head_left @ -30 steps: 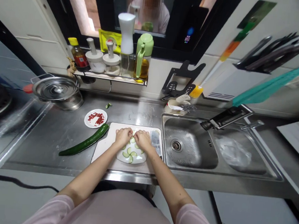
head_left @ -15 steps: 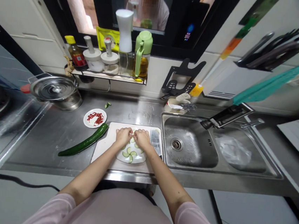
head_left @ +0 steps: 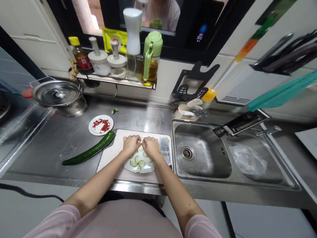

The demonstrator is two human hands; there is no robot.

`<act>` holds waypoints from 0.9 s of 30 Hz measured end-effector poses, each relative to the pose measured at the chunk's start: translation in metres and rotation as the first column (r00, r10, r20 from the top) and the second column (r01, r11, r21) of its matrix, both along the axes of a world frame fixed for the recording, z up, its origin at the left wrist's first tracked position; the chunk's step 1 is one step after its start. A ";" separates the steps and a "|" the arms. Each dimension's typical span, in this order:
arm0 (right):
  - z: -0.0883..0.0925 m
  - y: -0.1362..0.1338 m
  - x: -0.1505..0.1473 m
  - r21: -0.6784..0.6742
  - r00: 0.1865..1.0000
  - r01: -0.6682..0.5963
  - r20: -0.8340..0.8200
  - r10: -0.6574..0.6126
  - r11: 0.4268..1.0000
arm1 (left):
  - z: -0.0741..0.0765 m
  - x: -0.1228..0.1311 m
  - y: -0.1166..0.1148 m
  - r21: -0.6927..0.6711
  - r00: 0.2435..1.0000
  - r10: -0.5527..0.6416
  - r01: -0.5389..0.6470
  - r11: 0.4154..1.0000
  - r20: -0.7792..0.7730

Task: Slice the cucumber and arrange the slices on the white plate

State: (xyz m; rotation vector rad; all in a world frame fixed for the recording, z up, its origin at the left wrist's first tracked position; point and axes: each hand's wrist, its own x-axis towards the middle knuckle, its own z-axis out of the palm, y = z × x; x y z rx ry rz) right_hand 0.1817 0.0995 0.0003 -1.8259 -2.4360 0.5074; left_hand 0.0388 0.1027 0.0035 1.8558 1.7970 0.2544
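Note:
Over the far half of a white plate (head_left: 145, 167), my left hand (head_left: 131, 145) and my right hand (head_left: 150, 147) meet with fingers pinched together. A thin pale cucumber slice shows in part between the fingertips of both hands; the fingers hide the rest. Several cucumber slices (head_left: 137, 159) with green rims lie on the plate, some in a curved pattern near its front. Under the plate is a white cutting board (head_left: 110, 155). A knife (head_left: 166, 149) with a broad blade rests on the board's right side, right of my right hand.
A whole cucumber (head_left: 89, 152) and a small white plate (head_left: 91, 125) of red bits lie to the left. Small cucumber ends (head_left: 114, 111) sit behind. A lidded steel pot (head_left: 75, 107) stands far left. The double sink (head_left: 201, 168) with its faucet (head_left: 239, 123) adjoins the board's right.
Both hands stay pinched over the plate with hardly any shift. The view has moved very slightly; the objects on the counter keep their places.

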 end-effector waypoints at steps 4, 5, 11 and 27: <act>0.003 0.000 0.004 0.013 0.996 0.060 -0.063 -0.059 0.998 | 0.003 -0.004 0.001 -0.006 0.997 0.050 -0.050 0.999 0.060; 0.004 0.000 0.006 0.021 0.993 0.083 -0.085 -0.081 0.996 | 0.004 -0.005 0.001 -0.010 0.995 0.070 -0.069 0.998 0.077; 0.013 -0.005 0.012 0.094 0.928 0.250 -0.307 -0.210 0.964 | 0.011 -0.015 0.001 -0.015 0.965 0.200 -0.201 0.980 0.170; 0.023 -0.056 0.070 0.056 0.644 0.553 -0.661 -0.384 0.831 | 0.007 -0.077 -0.007 0.050 0.799 0.346 -0.423 0.905 0.492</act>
